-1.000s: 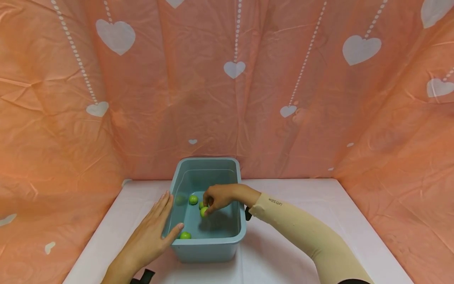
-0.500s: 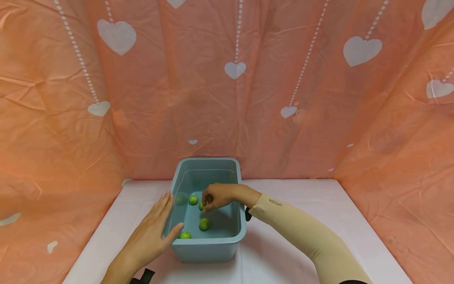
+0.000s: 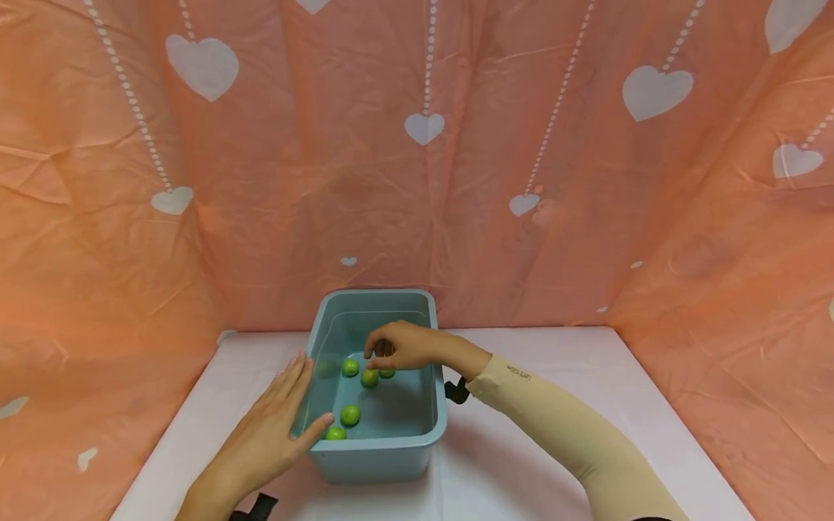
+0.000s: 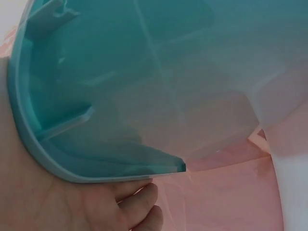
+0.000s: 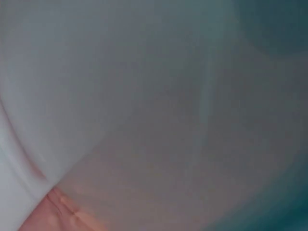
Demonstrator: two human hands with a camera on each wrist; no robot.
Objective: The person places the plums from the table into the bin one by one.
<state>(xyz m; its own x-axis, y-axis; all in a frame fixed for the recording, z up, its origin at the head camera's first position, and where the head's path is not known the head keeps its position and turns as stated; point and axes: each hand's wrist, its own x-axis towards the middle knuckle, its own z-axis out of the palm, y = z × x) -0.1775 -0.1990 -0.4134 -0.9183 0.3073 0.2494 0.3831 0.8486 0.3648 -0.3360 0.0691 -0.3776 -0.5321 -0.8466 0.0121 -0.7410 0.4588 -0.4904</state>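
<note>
A blue-grey plastic tub (image 3: 378, 463) stands on the table, with several small green limes on its floor. My left hand (image 3: 263, 427) rests along the tub's left rim, fingers straight and thumb over the near corner, close to a lime (image 3: 335, 433). In the left wrist view, this hand lies against the outside of the tub's rim (image 4: 62, 174). My right hand (image 3: 404, 346) hovers inside the tub with loosely bent fingers, nothing visible between them. Right below its fingertips lies a lime (image 3: 369, 378); another lime (image 3: 387, 373) is partly hidden under the hand. The right wrist view is blurred by the tub wall.
A white-covered table (image 3: 541, 405) extends to both sides of the tub. An orange curtain (image 3: 313, 181) with white hearts closes off the back and sides. The tub's far end nearly meets the back curtain.
My right hand has let go of a lime, which has rolled toward the near left of the tub. That hand has risen slightly, and one more lime shows under it. My left hand stays put.
</note>
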